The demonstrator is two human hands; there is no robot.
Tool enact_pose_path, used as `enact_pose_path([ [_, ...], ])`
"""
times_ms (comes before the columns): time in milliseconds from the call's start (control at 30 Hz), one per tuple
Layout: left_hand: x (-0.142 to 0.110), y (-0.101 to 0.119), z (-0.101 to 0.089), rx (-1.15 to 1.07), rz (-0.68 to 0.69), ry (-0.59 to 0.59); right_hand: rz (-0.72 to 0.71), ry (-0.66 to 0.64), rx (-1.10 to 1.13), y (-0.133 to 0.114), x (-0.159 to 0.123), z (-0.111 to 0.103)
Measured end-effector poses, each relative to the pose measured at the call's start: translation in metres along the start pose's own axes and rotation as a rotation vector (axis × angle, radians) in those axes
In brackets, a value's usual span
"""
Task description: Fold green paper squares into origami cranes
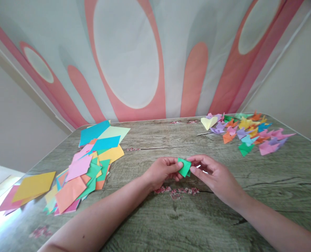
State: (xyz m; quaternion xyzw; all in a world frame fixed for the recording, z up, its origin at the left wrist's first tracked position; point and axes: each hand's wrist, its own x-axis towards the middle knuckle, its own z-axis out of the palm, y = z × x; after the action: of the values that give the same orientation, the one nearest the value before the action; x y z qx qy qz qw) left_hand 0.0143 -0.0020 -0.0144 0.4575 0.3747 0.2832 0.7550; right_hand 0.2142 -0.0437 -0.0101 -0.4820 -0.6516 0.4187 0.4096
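A small green folded paper (pixel 184 167) is held up between my two hands, just above the middle of the table. My left hand (pixel 166 168) pinches its left side, thumb on the front and fingers behind. At its right edge, the thumb and index finger of my right hand (pixel 210 170) close on the paper's corner. The paper looks like a folded square with more than one layer, and a loose flap shows at its lower right. My left fingers are partly hidden behind it.
Loose sheets of coloured paper (pixel 79 168) lie in an overlapping pile on the left of the wood-patterned table (pixel 155 217). Yellow sheets (pixel 34 187) sit at the left edge. Several small folded paper figures (pixel 246 131) and a pale yellow paper heart (pixel 208 123) lie at the back right.
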Motion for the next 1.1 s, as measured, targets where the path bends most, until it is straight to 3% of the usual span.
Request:
enact_pose_path([
  [167,-0.001,0.0,0.0,-0.053,-0.032,-0.044,-0.003,-0.004,0.001,-0.003,-0.002,0.001],
  [867,-0.004,0.0,0.01,0.136,0.095,-0.035,-0.027,0.158,-0.057,-0.011,-0.004,0.005],
  [1100,-0.006,-0.001,0.016,0.194,0.267,0.03,-0.015,0.122,-0.1,-0.009,-0.003,0.003],
])
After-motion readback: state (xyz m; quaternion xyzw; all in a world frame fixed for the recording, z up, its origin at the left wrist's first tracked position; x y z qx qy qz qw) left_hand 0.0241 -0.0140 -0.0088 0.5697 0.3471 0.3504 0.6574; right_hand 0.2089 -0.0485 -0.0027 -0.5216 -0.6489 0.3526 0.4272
